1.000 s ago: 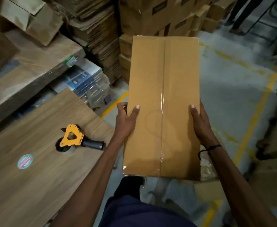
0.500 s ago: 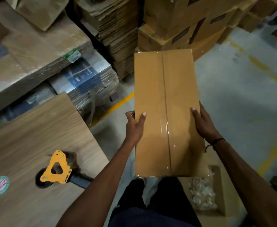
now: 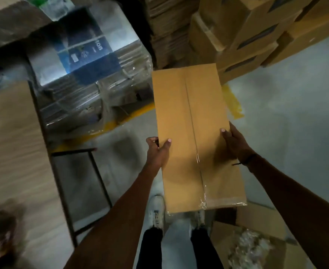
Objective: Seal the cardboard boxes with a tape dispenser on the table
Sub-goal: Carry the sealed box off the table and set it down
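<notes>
A long flat brown cardboard box (image 3: 194,136), sealed along its middle seam with clear tape, is held in the air in front of the person, above the grey concrete floor (image 3: 288,117) and away from the worktop. The left hand (image 3: 157,150) has its grip pinching the left edge of the box, thumb on the top face and fingers curled under it. The right hand (image 3: 234,142) grips the right edge in the same way, with a dark cord around the wrist. At the left stands the light wood-grain worktop (image 3: 10,152) on a dark metal frame; a blurred dark shape lies at its near corner, and I cannot tell what it is. Behind it are bundles of flat cartons wrapped in clear film (image 3: 85,70), and stacked brown boxes (image 3: 253,30) stand farther back. Yellow lines mark the floor. Below the held box are white shoes (image 3: 156,212) and an open carton with clear plastic inside (image 3: 251,247).
</notes>
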{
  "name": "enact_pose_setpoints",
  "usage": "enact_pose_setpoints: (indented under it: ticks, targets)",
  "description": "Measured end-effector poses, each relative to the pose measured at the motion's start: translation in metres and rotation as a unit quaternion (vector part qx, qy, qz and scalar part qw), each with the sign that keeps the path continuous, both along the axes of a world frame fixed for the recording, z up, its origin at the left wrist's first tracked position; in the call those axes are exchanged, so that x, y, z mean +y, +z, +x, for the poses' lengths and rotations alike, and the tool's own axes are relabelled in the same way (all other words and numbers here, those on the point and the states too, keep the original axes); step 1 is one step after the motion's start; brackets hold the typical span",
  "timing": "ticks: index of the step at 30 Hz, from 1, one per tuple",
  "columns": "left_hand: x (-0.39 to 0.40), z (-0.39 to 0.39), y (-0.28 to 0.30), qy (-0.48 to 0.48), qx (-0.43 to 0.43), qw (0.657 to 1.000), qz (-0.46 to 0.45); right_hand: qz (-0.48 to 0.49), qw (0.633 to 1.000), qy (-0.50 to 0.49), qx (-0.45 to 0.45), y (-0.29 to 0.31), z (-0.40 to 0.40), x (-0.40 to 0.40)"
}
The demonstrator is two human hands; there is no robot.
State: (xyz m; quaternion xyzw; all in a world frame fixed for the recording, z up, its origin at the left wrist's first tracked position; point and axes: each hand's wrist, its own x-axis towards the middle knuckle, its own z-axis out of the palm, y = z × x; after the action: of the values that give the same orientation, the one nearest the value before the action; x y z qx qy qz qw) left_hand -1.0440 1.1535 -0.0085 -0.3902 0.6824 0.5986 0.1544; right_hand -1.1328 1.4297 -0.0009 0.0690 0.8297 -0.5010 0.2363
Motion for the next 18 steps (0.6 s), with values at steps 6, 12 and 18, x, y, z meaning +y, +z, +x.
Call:
enact_pose_setpoints:
  ticks: [6,12,18]
  targets:
    - [0.009,-0.022,-0.164,0.018,-0.01,1.0,0.015,-0.02,0.998,0.061,-0.02,-0.176,-0.035,0.022]
    - [0.007,-0.03,-0.272,0.011,-0.006,1.0,0.009,-0.02,0.998,0.056,-0.02,-0.287,-0.044,0.026]
    - [0.002,-0.032,-0.314,-0.057,-0.037,0.998,-0.016,-0.014,0.999,0.017,-0.045,-0.339,-0.04,0.018]
